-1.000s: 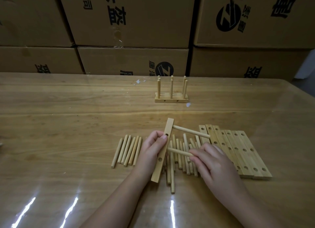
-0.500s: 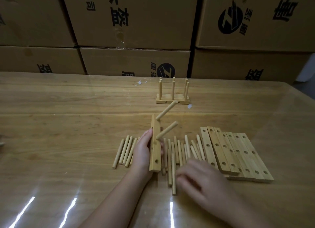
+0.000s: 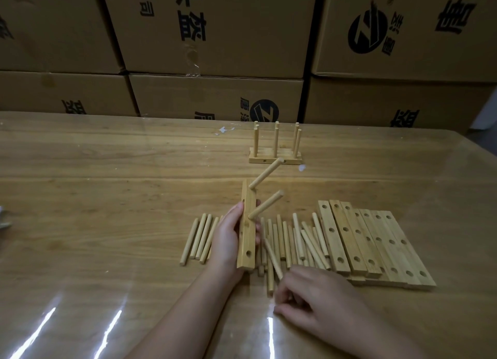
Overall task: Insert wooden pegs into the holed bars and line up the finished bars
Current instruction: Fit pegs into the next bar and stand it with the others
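I log left hand (image 3: 226, 240) mid-frame clasping bar (image 3: 248, 251) holding two pegs (image 3: 265, 205), right hand (image 3: 314, 302) lower right curled at loose pegs (image 3: 295, 237), grip I cannot tell, boxes (image 3: 215, 95) behind, contents hidden

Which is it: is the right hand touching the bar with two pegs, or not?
Apart. The head view shows loose pegs and table between the right hand and the bar, which only the left hand grips.
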The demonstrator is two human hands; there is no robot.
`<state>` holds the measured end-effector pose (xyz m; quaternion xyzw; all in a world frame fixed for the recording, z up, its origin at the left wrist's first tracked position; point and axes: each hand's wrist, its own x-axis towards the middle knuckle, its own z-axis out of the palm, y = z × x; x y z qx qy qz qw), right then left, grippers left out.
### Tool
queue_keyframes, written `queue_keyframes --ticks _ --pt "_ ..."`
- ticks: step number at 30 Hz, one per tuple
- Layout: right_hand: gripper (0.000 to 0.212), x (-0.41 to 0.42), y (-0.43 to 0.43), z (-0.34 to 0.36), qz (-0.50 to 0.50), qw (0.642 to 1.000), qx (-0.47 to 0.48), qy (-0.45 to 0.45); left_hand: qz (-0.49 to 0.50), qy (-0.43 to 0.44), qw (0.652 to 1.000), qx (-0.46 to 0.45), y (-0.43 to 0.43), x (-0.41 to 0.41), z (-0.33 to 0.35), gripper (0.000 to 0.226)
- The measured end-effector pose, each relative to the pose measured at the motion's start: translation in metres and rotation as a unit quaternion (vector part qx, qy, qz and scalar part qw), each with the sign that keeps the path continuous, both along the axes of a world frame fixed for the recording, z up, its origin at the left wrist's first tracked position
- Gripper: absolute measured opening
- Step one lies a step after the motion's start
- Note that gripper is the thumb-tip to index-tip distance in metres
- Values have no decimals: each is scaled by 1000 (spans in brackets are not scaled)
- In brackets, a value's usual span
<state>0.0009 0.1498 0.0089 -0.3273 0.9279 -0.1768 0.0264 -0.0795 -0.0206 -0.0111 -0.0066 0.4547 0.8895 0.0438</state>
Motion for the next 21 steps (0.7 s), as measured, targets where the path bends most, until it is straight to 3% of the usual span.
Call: queue_keyframes --ticks 4,9,13,17,21 --pt "10 0 2 4 -23 1000 5 1 -3 -13 1000 9 1 0 3 35" --pt "16 1 4 4 -69 997 -18 13 -11 -31 999 17 -1 1 3 37" --pt "17 1 4 4 -110 990 -85 11 -18 -36 999 33 -3 1 4 37" --pt "33 0 7 3 -134 973 -185 38 -13 -48 997 53 -4 0 3 36" --pt "31 -2 9 -1 -128 969 -209 41 -17 -59 995 81 -4 0 4 35"
